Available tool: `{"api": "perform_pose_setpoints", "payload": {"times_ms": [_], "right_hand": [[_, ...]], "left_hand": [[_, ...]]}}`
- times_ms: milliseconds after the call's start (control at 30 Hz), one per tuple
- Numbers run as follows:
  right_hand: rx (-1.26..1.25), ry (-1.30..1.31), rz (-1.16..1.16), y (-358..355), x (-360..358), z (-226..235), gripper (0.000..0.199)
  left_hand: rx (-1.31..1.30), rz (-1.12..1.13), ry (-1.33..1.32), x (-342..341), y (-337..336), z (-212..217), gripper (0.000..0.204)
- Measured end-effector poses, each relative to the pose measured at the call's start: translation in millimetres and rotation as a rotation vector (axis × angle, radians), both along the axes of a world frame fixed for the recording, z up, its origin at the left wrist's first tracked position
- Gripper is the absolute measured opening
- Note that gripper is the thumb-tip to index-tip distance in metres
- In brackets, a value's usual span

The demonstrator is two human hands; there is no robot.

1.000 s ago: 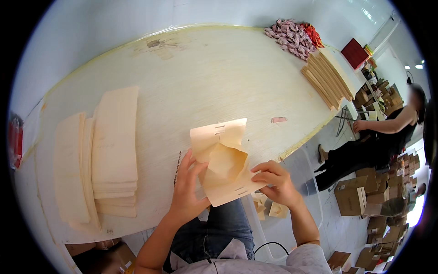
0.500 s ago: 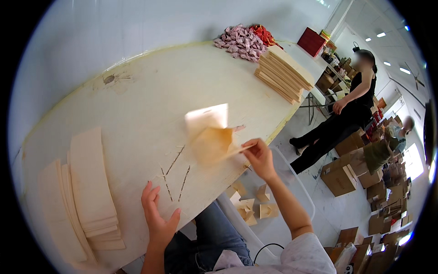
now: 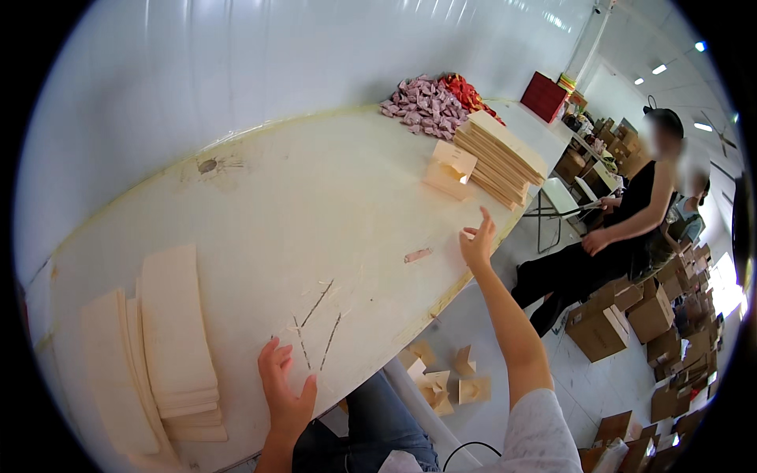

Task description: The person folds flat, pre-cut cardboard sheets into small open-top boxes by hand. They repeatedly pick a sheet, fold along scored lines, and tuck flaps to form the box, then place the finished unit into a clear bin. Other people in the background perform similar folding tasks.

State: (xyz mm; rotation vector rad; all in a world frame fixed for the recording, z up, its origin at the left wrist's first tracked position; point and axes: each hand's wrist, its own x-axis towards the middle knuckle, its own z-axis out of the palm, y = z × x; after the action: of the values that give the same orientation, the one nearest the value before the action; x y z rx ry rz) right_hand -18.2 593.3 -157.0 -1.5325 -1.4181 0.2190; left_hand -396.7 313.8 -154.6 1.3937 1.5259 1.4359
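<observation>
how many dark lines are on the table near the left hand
3: an upper line, a lower left line and a lower right line, all to the right of the left hand; any under the hand would be hidden.

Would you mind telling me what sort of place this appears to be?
Probably a packing workshop: many cardboard boxes stand around, and a worktable holds stacked pale sheets and a heap of small pink packets.

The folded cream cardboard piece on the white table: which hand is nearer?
Right. In the picture, the right hand is just below the piece, not touching; the left hand is farther, lower left.
</observation>
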Motion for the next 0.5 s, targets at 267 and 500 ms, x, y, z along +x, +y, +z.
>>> {"api": "perform_pose_setpoints", "payload": {"times_ms": [267, 500], "right_hand": [[0.024, -0.024, 0.04, 68.7, -4.3, 41.7, 0.068], [0.033, -0.259, -0.242, 97.4, 2.5, 29.6, 0.019]], "left_hand": [[0.064, 0.014, 0.057, 0.0, 0.7, -7.5, 0.046], [0.084, 0.011, 0.031, 0.8, 1.9, -5.2, 0.045]]}}
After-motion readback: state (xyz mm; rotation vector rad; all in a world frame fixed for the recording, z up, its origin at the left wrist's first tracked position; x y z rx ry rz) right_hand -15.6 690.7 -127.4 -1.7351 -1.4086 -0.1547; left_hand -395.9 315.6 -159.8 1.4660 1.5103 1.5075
